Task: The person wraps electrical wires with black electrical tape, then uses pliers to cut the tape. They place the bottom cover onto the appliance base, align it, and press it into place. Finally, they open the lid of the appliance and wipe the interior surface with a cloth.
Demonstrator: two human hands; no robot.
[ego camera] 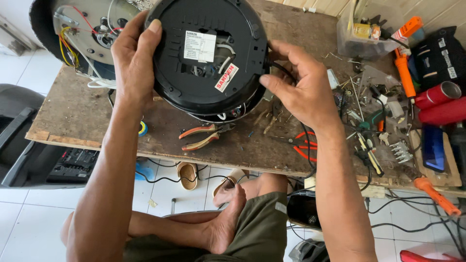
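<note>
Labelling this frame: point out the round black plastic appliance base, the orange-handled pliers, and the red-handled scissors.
Round black plastic appliance base [208, 85]: head view, underside panel.
Orange-handled pliers [201, 137]: head view, handles.
Red-handled scissors [303, 145]: head view, handle loops.

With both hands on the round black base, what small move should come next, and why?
Probably ease the black cord into its notch at the rim with the right hand, while the left hand keeps the base steady. The right fingers pinch the cord just where it leaves the base, and loose wires show through the opening beside the labels, so the cover seems not fully seated.
</note>
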